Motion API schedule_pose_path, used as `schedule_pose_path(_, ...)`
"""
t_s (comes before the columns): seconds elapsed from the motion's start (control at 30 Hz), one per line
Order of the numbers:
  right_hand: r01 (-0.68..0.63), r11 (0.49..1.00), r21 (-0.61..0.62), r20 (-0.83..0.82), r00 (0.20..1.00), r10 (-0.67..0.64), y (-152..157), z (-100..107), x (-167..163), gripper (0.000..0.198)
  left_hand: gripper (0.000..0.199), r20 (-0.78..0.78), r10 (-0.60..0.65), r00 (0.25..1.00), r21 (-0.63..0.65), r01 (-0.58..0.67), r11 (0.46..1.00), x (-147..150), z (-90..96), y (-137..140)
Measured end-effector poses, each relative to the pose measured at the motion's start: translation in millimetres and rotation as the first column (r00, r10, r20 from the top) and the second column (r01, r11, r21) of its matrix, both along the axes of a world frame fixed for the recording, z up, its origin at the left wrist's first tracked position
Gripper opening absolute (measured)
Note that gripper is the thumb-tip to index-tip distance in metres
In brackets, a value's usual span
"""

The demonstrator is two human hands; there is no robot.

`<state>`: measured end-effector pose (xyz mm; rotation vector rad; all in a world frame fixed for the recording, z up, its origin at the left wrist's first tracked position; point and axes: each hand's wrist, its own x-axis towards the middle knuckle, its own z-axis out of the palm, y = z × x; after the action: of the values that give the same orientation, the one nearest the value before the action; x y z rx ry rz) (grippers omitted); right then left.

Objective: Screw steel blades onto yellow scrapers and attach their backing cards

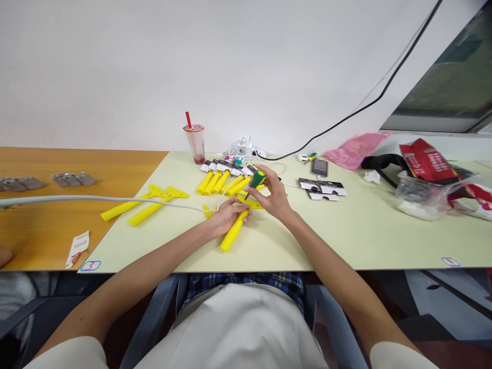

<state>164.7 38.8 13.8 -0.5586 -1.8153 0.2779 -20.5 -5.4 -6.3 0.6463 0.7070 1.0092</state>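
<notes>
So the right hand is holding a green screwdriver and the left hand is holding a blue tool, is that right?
Not quite: the tool in the left hand is yellow, not blue, as the head view shows. The right hand does hold a green screwdriver.

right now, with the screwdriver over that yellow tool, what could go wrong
The screwdriver could slip off the yellow tool and jab the left hand, whose fingers are close to the tip. The white cable stretching in from the left might snag that hand. If bumped, the lidded cup could leak red liquid onto the pale tabletop.
</notes>
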Motion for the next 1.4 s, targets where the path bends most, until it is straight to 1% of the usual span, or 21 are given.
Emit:
schedule_pose_path(0.07, 0.014, 1.0, 0.017, -0.002, 1.0, -0.014, -0.3, 1.4, 1.0, 0.068, 0.048, 0.007, -0.002, 1.0, -0.005, 0.002, 1.0, 0.9, 1.5, -1.7)
schedule_pose_path(0.13, -0.045, 0.999, 0.001, 0.004, 0.999, 0.045, -3.8, 5.1, 1.7, 0.066, 0.049, 0.003, 0.003, 1.0, -0.011, -0.003, 1.0, 1.5, 2.5, -2.3)
schedule_pose_path(0.2, -0.124, 0.991, -0.045, 0.018, 0.992, 0.125, -7.6, 8.1, 1.4, 0.066, 0.049, -0.008, 0.012, 1.0, -0.011, -0.012, 1.0, 1.5, 2.6, -1.6)
schedule_pose_path(0.27, -0.159, 0.983, -0.092, 0.023, 0.986, 0.162, -8.9, 7.9, 0.4, 0.07, 0.049, -0.021, 0.024, 0.999, -0.008, -0.024, 1.0, 1.0, 1.9, -0.4)
schedule_pose_path(0.33, -0.124, 0.987, -0.099, 0.006, 0.992, 0.125, -6.5, 4.5, -0.5, 0.072, 0.049, -0.025, 0.026, 0.999, -0.005, -0.026, 1.0, 0.6, 1.0, 0.1)
schedule_pose_path(0.43, -0.008, 0.999, -0.048, -0.022, 1.0, 0.007, 0.7, -1.9, -0.3, 0.076, 0.049, -0.021, 0.002, 1.0, 0.009, -0.002, 1.0, 0.7, 0.4, -1.0)
schedule_pose_path(0.5, 0.029, 0.999, -0.013, -0.01, 1.0, -0.029, 3.9, -3.3, 0.8, 0.08, 0.05, -0.023, -0.005, 1.0, 0.019, 0.005, 1.0, 1.1, 0.9, -2.2)
schedule_pose_path(0.57, 0.032, 0.999, 0.022, 0.015, 0.999, -0.032, 3.6, -1.4, 1.9, 0.08, 0.051, -0.033, 0.003, 0.999, 0.017, -0.002, 1.0, 1.3, 1.9, -2.7)
schedule_pose_path(0.67, -0.017, 0.999, 0.05, 0.047, 0.999, 0.015, -2.3, 4.7, 2.2, 0.071, 0.052, -0.041, 0.024, 0.999, 0.01, -0.024, 1.0, 1.1, 3.2, -1.9)
schedule_pose_path(0.77, -0.127, 0.992, -0.002, 0.038, 0.991, 0.127, -7.6, 7.8, 0.8, 0.065, 0.052, -0.036, 0.039, 0.999, 0.009, -0.039, 0.999, 1.0, 3.0, -0.2)
schedule_pose_path(0.8, -0.143, 0.989, -0.024, 0.029, 0.989, 0.144, -7.9, 7.4, 0.2, 0.065, 0.052, -0.037, 0.046, 0.998, 0.005, -0.045, 0.999, 1.0, 2.6, 0.3)
schedule_pose_path(0.87, -0.118, 0.992, -0.035, 0.018, 0.993, 0.119, -6.1, 4.6, -0.5, 0.067, 0.052, -0.042, 0.053, 0.998, -0.006, -0.053, 0.999, 1.3, 1.5, 0.7)
schedule_pose_path(0.9, -0.088, 0.996, -0.019, 0.017, 0.996, 0.088, -4.6, 2.9, -0.5, 0.068, 0.051, -0.043, 0.05, 0.998, -0.009, -0.051, 0.999, 1.5, 0.9, 0.5)
schedule_pose_path(0.97, -0.033, 0.999, 0.037, 0.016, 0.999, 0.032, -2.0, 0.5, 0.1, 0.067, 0.049, -0.038, 0.035, 0.999, -0.008, -0.036, 0.999, 1.7, -0.2, -0.1)
schedule_pose_path(1.03, -0.014, 0.997, 0.082, 0.022, 1.0, 0.012, -2.0, 1.1, 1.1, 0.064, 0.049, -0.029, 0.021, 0.999, 0.001, -0.021, 1.0, 1.7, -0.6, -0.6)
schedule_pose_path(1.1, -0.041, 0.996, 0.074, 0.04, 0.998, 0.038, -4.8, 4.3, 1.8, 0.061, 0.05, -0.03, 0.022, 0.999, 0.007, -0.021, 1.0, 1.2, -0.3, -0.3)
schedule_pose_path(1.23, -0.119, 0.993, 0.0, 0.056, 0.991, 0.119, -9.2, 8.5, 0.9, 0.06, 0.05, -0.053, 0.049, 0.997, 0.015, -0.048, 0.999, -0.3, 1.6, 1.9)
schedule_pose_path(1.3, -0.096, 0.995, 0.032, 0.038, 0.995, 0.095, -7.1, 6.7, 0.2, 0.06, 0.05, -0.063, 0.06, 0.996, 0.018, -0.059, 0.998, -0.2, 2.1, 1.9)
schedule_pose_path(1.4, -0.009, 0.992, 0.127, 0.012, 1.0, 0.008, -2.0, 2.7, 0.8, 0.061, 0.051, -0.06, 0.048, 0.997, 0.023, -0.047, 0.999, 1.0, 2.2, -1.0)
